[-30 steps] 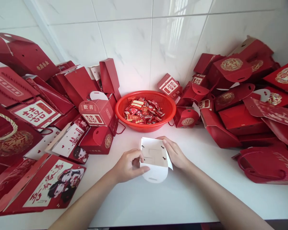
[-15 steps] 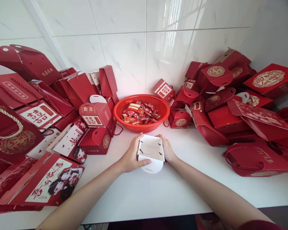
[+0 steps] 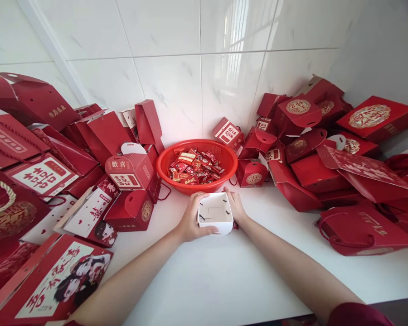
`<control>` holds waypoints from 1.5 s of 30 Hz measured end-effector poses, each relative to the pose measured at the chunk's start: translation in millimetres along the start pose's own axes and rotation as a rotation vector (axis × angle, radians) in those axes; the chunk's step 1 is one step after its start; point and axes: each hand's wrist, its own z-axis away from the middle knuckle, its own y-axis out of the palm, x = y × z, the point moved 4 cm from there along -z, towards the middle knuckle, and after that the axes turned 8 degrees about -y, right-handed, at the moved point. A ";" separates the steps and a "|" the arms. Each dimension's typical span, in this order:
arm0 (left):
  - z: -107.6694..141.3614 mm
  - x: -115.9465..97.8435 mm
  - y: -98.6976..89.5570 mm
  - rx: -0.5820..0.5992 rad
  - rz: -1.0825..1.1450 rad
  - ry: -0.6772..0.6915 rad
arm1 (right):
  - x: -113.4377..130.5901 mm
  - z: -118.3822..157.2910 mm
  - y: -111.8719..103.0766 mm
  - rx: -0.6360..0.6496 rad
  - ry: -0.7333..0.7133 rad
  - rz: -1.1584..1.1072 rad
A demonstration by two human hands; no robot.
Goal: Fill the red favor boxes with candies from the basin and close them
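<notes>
Between my two hands is a small gift box, its white inside facing up, with dark cord knots along two inner sides. My left hand wraps its left side, the thumb lying along the near edge. My right hand grips the right side, its fingers partly hidden behind the box. Just beyond the hands stands a red plastic basket holding many wrapped candies. No candy shows inside the box.
Red gift boxes and bags crowd the left of the white table. More red boxes are heaped on the right, with a corded bag in front. A tiled wall rises behind.
The near flap of the box, which stuck out toward me, now no longer hangs out in view. Both hands keep their hold, and the view has tilted slightly.
</notes>
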 end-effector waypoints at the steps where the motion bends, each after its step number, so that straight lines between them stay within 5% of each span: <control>1: -0.3 5.6 1.6 0.005 0.072 0.001 | -3.5 1.2 0.4 0.011 -0.008 0.029; 8: 7.6 18.3 0.3 0.065 0.320 -0.117 | 8.8 -2.1 -10.5 -0.033 -0.206 0.248; 16: 3.9 22.3 -3.5 0.001 0.308 -0.108 | 76.4 -52.9 -43.9 -0.215 -0.454 0.334; 18: 3.3 26.3 -2.6 -0.010 0.311 -0.105 | 88.2 -81.6 -34.8 -0.107 -0.418 0.411; 22: 4.8 32.9 -2.3 -0.013 0.292 -0.098 | 83.4 -129.1 9.6 0.411 -0.234 0.511; 27: 4.7 35.8 -4.3 -0.031 0.220 -0.090 | 68.6 -140.3 62.5 0.851 -0.151 0.607; 33: 3.2 36.2 -5.4 -0.023 0.128 -0.078 | 85.5 -137.6 105.0 0.933 -0.316 0.686; 37: 3.3 37.2 -5.8 -0.015 0.130 -0.077 | 82.2 -122.1 118.1 1.103 -0.378 0.690; 41: 3.7 37.4 -5.4 -0.013 0.151 -0.077 | 62.4 -122.7 103.5 1.089 -0.292 0.843; 45: 3.6 37.4 -5.0 -0.022 0.158 -0.064 | 46.6 -138.5 65.8 0.994 -0.150 0.938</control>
